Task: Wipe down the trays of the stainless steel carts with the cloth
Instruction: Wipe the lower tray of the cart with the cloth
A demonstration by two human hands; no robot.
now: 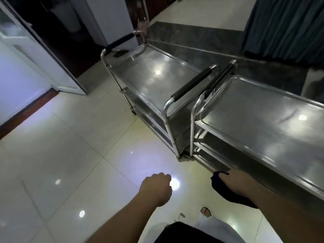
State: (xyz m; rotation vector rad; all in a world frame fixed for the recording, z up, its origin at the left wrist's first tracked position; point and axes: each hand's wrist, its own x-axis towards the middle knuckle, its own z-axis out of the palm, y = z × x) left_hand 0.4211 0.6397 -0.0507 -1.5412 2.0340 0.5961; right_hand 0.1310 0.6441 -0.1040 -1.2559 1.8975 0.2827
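Two bare arms reach in from the bottom of the frame over a glossy tiled floor (73, 155). At the bottom centre, a dark garment and a toe on the floor show between them. The left hand (156, 187), low and centre, hangs above the tiles with its fingers curled into a loose fist, holding nothing. The right hand (235, 181), lower right, lies on a dark blue cloth (226, 188); the cloth bunches out beneath and ahead of the fingers, but whether the fingers curl round it cannot be told from this angle. Hand and cloth sit just beside the lower shelves of the nearer cart (263, 123), whose top tray fills the right side of the frame and reflects a ceiling light. Just beyond it, toward the centre, stands the second cart (149, 74), its black-padded handle close alongside the nearer cart's handle. Its top tray shines too, with a small dark patch near the far handle. Farther off, at upper left, a white door (22, 55) stands open, and a blue-grey curtain (284, 23) hangs at upper right.
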